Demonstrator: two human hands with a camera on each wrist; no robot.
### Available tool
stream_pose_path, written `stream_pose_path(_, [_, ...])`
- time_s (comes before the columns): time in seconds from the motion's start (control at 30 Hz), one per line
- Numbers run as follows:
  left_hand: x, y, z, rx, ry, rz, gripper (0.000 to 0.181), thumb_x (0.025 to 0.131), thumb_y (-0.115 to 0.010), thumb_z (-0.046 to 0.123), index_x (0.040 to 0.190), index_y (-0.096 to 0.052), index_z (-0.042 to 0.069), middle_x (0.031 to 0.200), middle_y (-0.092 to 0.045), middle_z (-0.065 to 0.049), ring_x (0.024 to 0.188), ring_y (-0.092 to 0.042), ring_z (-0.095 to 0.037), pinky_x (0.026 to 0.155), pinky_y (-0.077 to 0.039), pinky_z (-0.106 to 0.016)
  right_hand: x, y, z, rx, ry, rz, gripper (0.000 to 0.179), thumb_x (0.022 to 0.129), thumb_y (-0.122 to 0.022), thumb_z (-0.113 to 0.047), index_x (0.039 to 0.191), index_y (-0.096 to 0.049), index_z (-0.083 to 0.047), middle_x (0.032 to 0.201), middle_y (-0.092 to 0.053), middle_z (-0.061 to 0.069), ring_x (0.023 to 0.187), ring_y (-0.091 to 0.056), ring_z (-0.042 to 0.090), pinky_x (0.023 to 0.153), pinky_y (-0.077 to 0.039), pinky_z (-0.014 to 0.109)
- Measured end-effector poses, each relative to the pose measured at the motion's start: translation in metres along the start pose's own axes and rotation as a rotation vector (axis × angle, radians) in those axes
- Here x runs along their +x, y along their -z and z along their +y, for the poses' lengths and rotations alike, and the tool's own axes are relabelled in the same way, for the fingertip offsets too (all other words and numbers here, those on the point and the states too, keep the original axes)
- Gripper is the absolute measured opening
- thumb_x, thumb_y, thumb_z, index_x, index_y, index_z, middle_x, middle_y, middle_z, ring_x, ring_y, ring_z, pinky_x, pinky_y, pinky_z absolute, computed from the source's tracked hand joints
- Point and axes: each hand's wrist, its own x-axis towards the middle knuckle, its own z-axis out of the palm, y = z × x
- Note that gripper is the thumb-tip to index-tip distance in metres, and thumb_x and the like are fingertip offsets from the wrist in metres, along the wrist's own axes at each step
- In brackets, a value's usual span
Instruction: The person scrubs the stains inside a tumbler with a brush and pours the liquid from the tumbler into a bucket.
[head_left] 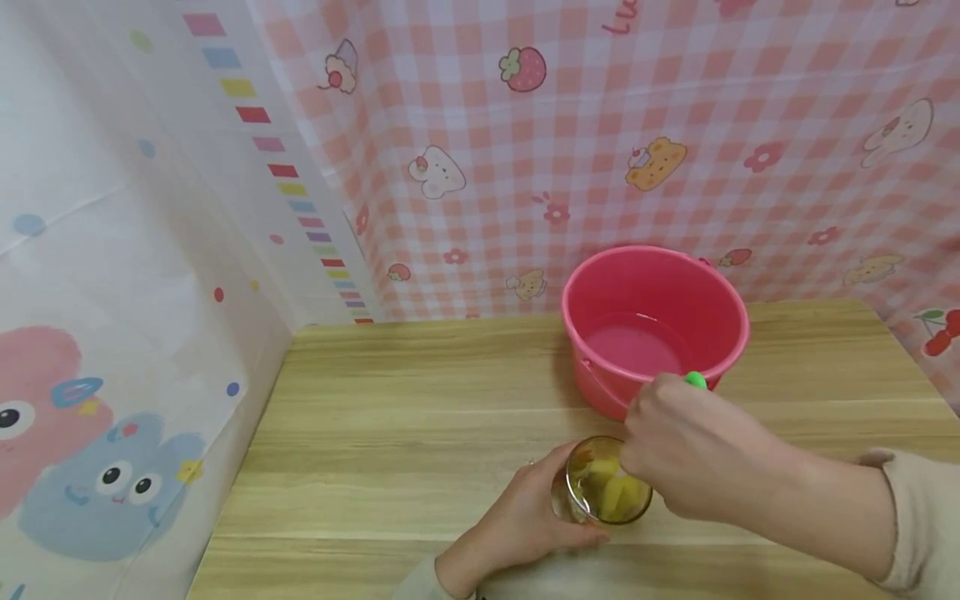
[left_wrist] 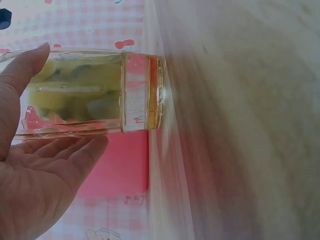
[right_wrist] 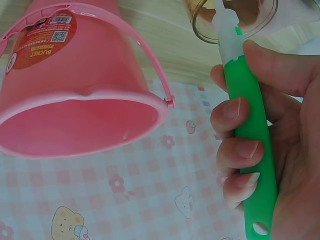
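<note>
Near the table's (head_left: 360,467) front edge, the left hand (head_left: 517,521) wraps its grip round a glass (head_left: 600,487) holding something yellow; open wood lies leftward, a pink bucket (head_left: 652,325) just behind. Only the right-wrist view shows the right hand (right_wrist: 270,145) curled round a green handle (right_wrist: 250,145) angled into the glass.

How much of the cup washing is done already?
Looks partly done. The pink bucket already has water in it. Right now the left hand holds the glass on the table, and the right hand grips a green-handled tool pushed down into it; something yellow sits inside. Getting the glass empty and clean probably remains, because the yellow thing is not out yet.
</note>
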Motion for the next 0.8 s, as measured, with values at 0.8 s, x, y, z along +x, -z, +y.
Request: stream_pose_path(0.8, [-0.001, -0.001, -0.002, -0.029, -0.038, 0.001, 0.093, 0.078, -0.095, 0.019, 0.155, -0.043, 0.021, 0.14, -0.064, 0.006, 0.124, -0.061, -0.006, 0.107, -0.05, -0.028, 0.014, 0.03, -0.016, -0.198, 0.075, 0.077, 0.035, 0.068, -0.064, -0.011, 0.053, -0.033, -0.02, 0.051, -0.028, -0.001, 0.054, -0.022, 0.015, 0.054, -0.023, 0.026])
